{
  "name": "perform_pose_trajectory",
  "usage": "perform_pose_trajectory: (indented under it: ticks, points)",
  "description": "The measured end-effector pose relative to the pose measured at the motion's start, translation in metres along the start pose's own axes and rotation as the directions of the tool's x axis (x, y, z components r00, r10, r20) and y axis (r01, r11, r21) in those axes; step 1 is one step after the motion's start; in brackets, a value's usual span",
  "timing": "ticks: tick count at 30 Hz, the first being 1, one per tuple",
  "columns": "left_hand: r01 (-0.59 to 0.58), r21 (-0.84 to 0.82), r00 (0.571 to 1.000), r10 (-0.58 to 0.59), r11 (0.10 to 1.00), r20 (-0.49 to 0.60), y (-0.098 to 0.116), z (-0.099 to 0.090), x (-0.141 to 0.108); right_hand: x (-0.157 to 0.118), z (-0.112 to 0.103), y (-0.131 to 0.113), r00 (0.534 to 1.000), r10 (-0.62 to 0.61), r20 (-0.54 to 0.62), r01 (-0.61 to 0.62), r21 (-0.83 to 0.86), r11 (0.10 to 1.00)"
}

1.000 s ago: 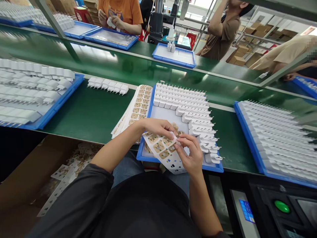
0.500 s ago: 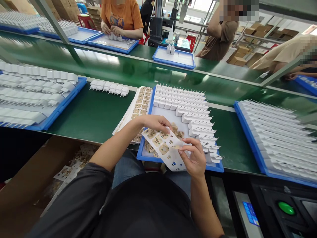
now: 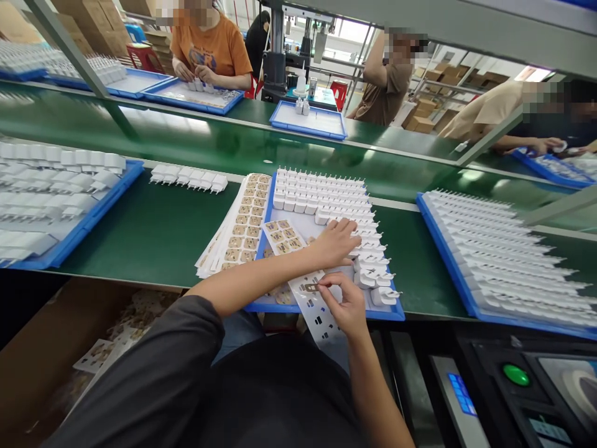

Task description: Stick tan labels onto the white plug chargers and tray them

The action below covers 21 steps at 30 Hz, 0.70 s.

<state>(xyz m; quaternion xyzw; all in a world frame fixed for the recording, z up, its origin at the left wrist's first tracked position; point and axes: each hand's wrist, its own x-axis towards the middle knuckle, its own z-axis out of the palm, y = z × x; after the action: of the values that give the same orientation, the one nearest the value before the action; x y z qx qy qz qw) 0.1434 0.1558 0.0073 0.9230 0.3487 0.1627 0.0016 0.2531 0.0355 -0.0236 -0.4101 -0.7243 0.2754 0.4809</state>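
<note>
My left hand [image 3: 332, 244] is stretched across the blue-rimmed tray [image 3: 394, 311], fingers apart over the edge of the rows of white plug adapters [image 3: 321, 193]. Whether it grips an adapter is hidden. My right hand [image 3: 347, 305] pinches a small beige sticker [image 3: 311, 287] with a cut-out, between thumb and forefinger. Beneath both hands a white sticker sheet [image 3: 305, 305] slants over the tray's front edge. Its far end still carries beige stickers [image 3: 283, 236]; its near end has small dark and blue cut-outs. Loose beige pieces [image 3: 282, 295] lie partly hidden under the sheet.
A stack of sticker sheets [image 3: 242, 230] stands left of the tray. Several adapters [image 3: 186, 178] sit in a row behind. Filled trays flank both sides, one at the right [image 3: 508, 261]. An open carton [image 3: 116, 323] holds scraps below. Co-workers sit across the green bench [image 3: 172, 239].
My left hand has left the sticker sheet and moved right, over the adapters. My right hand has drawn a sticker up off the sheet. The view has shifted slightly right.
</note>
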Motion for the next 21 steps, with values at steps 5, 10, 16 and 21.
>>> perform_pose_trajectory:
  ticks: [5, 10, 16, 21]
  points:
    - [0.049, -0.02, 0.999, -0.049, 0.999, -0.006, 0.009, 0.007, 0.008, 0.0, 0.006, 0.005, 0.993, 0.103, -0.06, -0.099, 0.069, 0.993]
    - [0.19, -0.481, 0.976, -0.219, 0.856, -0.005, -0.016, -0.017, -0.02, 0.001, 0.019, 0.005, 0.972, 0.211, -0.101, -0.191, 0.174, 0.966]
    - [0.184, -0.982, 0.783, -0.609, 0.035, 0.125, -0.025, -0.052, -0.105, 0.005, 0.02, -0.01, 0.978, 0.187, -0.092, -0.154, 0.288, 0.945]
    - [0.042, -0.933, 0.723, -0.634, -0.358, 0.276, -0.001, -0.054, -0.152, 0.01, 0.019, -0.035, 0.99, 0.131, -0.047, -0.095, 0.464, 0.881]
